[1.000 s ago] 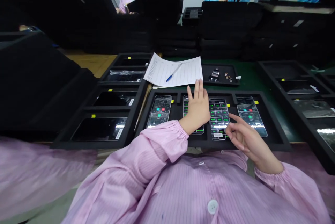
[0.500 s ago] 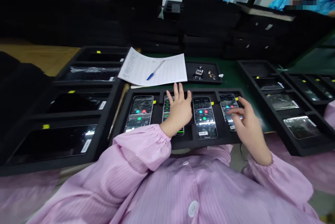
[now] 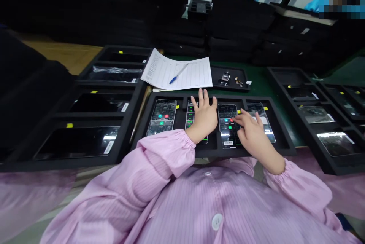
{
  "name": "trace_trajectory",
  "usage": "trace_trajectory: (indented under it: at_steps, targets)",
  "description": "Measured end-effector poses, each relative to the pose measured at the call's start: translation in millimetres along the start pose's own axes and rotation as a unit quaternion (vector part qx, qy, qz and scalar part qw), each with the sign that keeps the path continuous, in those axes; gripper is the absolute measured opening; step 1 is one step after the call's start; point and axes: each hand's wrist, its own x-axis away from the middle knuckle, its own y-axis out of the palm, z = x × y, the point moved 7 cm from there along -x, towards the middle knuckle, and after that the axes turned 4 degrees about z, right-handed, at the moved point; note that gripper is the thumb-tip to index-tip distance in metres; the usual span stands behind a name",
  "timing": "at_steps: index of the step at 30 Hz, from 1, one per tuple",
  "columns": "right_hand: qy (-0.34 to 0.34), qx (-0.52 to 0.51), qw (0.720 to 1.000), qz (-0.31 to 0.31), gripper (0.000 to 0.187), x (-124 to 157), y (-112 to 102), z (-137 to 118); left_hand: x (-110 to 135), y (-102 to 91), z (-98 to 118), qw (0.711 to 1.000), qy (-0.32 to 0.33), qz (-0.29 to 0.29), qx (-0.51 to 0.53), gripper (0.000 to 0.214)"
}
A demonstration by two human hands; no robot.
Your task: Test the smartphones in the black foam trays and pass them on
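Note:
A black foam tray in front of me holds several phones side by side with lit screens. My left hand is open, fingers spread, over a phone with green rows, hiding much of it. My right hand holds nothing; its fingers are apart. Its index fingertip is at the red button on the phone beside it; I cannot tell whether it touches. The rightmost phone, partly behind that hand, has a white panel on its screen. At the left end a phone displays teal, red and green round buttons.
Behind the tray lie a printed sheet with a blue pen and a small black tray with small metal parts. More phone trays flank me, a left one and a right one. Black stacks stand behind; co-workers are beyond.
My right hand has moved left from the rightmost phone to the one beside it. A white panel now shows on the rightmost screen. My left hand stays over its phone; the view has shifted.

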Motion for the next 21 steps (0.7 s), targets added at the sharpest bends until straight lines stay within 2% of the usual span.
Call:
trace_trajectory:
  at_steps: [3, 5, 6, 10, 12, 14, 16, 19, 21]
  targets:
    - [-0.008, -0.009, 1.000, 0.014, 0.034, -5, 3, -13, -4, -8.5, -2, 1.000, -0.010, -0.015, 0.016, 0.063]
    - [-0.024, -0.026, 0.999, 0.020, 0.034, -9, 5, -26, -2, -27.1, -13, 0.998, -0.032, -0.023, 0.042, 0.060]
    - [-0.034, -0.034, 0.999, 0.013, 0.035, -11, 9, -33, 1, -42.3, -21, 0.997, -0.043, -0.008, 0.060, 0.058]
    - [-0.076, -0.065, 0.994, -0.053, 0.040, -21, 35, -62, 40, -114.7, -61, 0.982, -0.063, 0.143, 0.104, 0.052]
    - [-0.095, -0.071, 0.989, -0.084, 0.044, -25, 50, -71, 67, -129.1, -82, 0.976, -0.077, 0.179, 0.094, 0.049]
    - [-0.103, -0.064, 0.987, -0.101, 0.046, -28, 60, -75, 88, -123.3, -99, 0.978, -0.091, 0.174, 0.068, 0.047]
    - [-0.103, -0.062, 0.988, -0.094, 0.045, -28, 63, -76, 100, -105.2, -111, 0.984, -0.098, 0.145, 0.035, 0.046]
    - [-0.090, -0.075, 0.992, -0.045, 0.041, -24, 52, -75, 105, -76.9, -119, 0.991, -0.097, 0.096, -0.005, 0.046]
    - [-0.077, -0.078, 0.994, -0.018, 0.040, -18, 44, -74, 107, -66.5, -121, 0.992, -0.097, 0.080, -0.022, 0.047]
